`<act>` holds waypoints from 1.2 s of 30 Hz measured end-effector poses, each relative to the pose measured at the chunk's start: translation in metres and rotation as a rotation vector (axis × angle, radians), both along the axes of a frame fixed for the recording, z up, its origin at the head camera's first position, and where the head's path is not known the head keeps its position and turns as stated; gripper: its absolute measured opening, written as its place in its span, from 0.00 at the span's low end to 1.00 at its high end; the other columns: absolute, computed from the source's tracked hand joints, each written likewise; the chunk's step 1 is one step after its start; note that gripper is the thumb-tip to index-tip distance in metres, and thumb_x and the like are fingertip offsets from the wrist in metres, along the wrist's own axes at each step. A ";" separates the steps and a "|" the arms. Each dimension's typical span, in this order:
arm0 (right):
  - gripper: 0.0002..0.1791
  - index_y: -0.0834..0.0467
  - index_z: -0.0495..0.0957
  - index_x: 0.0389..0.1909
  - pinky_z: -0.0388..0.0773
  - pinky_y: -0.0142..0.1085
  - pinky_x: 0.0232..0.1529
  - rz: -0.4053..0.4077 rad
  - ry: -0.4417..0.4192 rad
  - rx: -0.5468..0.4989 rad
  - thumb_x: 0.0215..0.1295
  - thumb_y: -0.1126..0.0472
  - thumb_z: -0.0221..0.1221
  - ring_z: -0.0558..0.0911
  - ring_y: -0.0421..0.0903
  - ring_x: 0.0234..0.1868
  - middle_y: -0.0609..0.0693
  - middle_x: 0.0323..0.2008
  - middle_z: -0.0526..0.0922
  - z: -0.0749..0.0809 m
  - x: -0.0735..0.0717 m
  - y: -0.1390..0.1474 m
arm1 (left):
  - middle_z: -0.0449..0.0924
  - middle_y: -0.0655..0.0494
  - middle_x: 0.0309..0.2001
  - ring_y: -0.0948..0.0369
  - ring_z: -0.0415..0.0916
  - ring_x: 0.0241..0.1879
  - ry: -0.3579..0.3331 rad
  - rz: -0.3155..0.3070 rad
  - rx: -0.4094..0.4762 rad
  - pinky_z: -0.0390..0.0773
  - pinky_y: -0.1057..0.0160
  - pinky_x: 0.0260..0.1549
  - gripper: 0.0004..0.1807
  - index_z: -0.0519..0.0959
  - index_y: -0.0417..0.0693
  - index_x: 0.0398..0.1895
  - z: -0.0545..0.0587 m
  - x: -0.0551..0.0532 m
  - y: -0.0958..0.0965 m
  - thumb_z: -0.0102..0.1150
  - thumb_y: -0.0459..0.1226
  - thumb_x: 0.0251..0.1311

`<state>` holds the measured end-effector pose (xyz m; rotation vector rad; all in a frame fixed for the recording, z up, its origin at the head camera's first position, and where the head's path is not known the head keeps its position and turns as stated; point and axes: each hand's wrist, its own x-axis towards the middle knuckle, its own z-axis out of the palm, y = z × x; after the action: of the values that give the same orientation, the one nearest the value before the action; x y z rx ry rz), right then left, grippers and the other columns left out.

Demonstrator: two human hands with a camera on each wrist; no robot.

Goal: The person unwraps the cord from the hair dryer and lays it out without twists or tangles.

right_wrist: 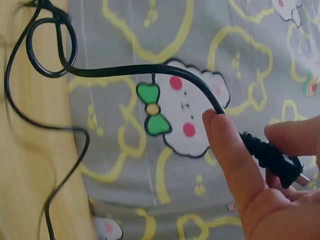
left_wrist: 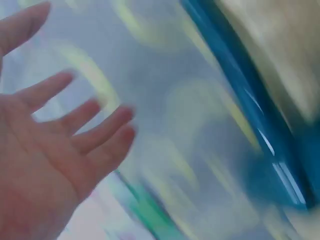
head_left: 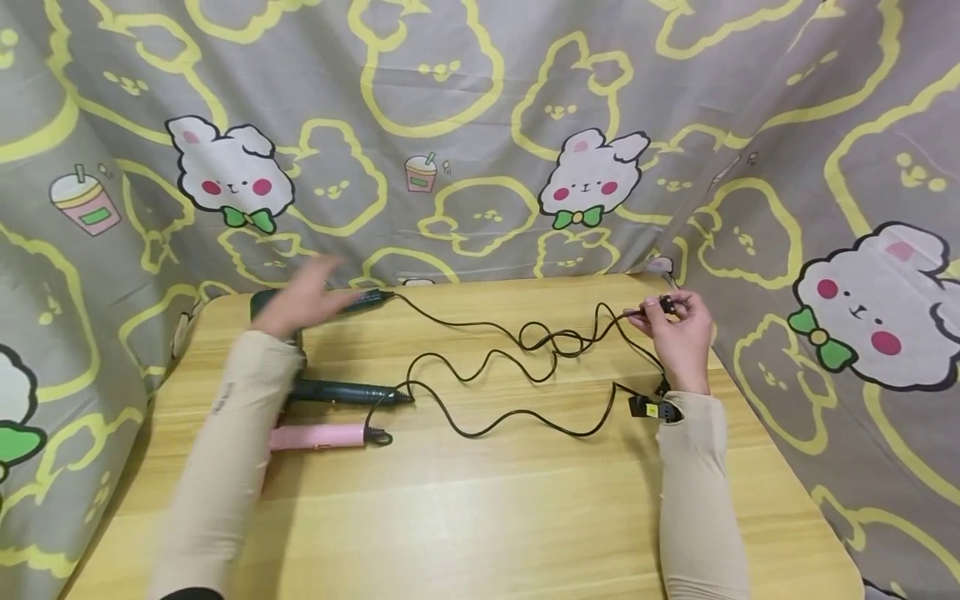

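My left hand (head_left: 303, 298), blurred, is over the back left of the table with its fingers spread and nothing in them. Beneath it is a dark teal hair dryer, its handle (head_left: 365, 300) pointing right. In the left wrist view the palm and loose fingers show beside a glossy teal barrel (left_wrist: 260, 115). My right hand (head_left: 684, 333), at the back right, pinches a black power plug (right_wrist: 277, 161) between thumb and fingers. The plug's metal prong sticks out, and its black cord (right_wrist: 130, 71) runs across the fingers.
Another teal handle (head_left: 348, 392) and a pink handle (head_left: 318, 436) lie in front, their left ends hidden by my left sleeve. Loosely looped black cords (head_left: 525, 412) cross the wooden table (head_left: 480, 517). A black piece with a yellow label (head_left: 651, 408) is beside my right wrist. Patterned curtains (head_left: 480, 100) surround the table.
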<state>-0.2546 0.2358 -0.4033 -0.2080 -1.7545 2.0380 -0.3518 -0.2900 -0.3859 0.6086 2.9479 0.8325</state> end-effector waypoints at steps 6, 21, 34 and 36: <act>0.11 0.60 0.69 0.41 0.85 0.35 0.46 0.140 0.085 -0.062 0.68 0.76 0.60 0.91 0.45 0.36 0.53 0.40 0.80 -0.001 0.000 -0.021 | 0.73 0.41 0.71 0.44 0.74 0.68 -0.097 -0.308 -0.046 0.73 0.46 0.68 0.27 0.73 0.39 0.70 -0.008 0.016 0.174 0.57 0.46 0.75; 0.12 0.67 0.71 0.46 0.85 0.35 0.51 0.358 0.198 0.109 0.68 0.71 0.64 0.91 0.45 0.48 0.57 0.45 0.91 -0.019 -0.003 -0.050 | 0.85 0.47 0.57 0.53 0.83 0.52 -0.159 -0.311 0.000 0.79 0.54 0.58 0.12 0.84 0.42 0.54 -0.060 0.004 0.277 0.61 0.37 0.72; 0.12 0.72 0.77 0.45 0.78 0.37 0.64 0.440 0.141 0.392 0.67 0.68 0.67 0.83 0.45 0.64 0.63 0.65 0.81 -0.044 -0.013 -0.057 | 0.81 0.49 0.60 0.57 0.76 0.60 -0.311 -0.399 0.306 0.74 0.57 0.63 0.17 0.83 0.43 0.52 -0.058 0.005 0.268 0.48 0.43 0.80; 0.11 0.70 0.83 0.45 0.75 0.45 0.69 0.406 0.158 0.422 0.65 0.69 0.69 0.78 0.48 0.68 0.59 0.68 0.79 -0.049 -0.016 -0.058 | 0.80 0.51 0.65 0.61 0.75 0.64 -0.341 -0.406 0.348 0.73 0.56 0.67 0.18 0.83 0.45 0.58 -0.057 0.006 0.269 0.47 0.44 0.81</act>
<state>-0.2701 0.1777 -0.4521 0.4601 -2.2002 1.8080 -0.3458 -0.0213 -0.4426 0.9310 2.2824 1.2550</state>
